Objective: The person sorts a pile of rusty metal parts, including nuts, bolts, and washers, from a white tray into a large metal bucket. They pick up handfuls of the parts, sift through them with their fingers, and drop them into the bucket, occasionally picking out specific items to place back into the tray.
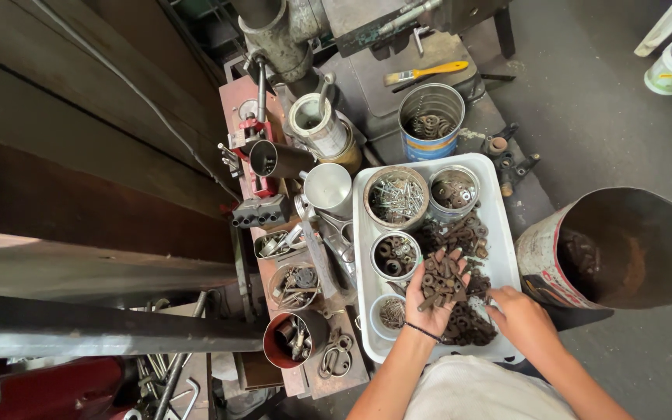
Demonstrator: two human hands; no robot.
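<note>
Left hand (439,292) lay palm-up, fingers spread, cradling rusty bolts (437,281) over the white tray (367,233). Right hand (516,315), at its 4 o'clock, pressed fingertips into the tray's heap (468,327); its grip could not be told.

1. Rusty bolts (439,284): a dark brown handful of bolts and washers heaped on an upturned palm.
2. Loose pile (468,323): more rusty hardware strewn in the white tray (507,233).

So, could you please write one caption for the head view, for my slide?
Left hand cups rusty bolts and washers over a white tray of small tins; right hand reaches into the pile.
</note>
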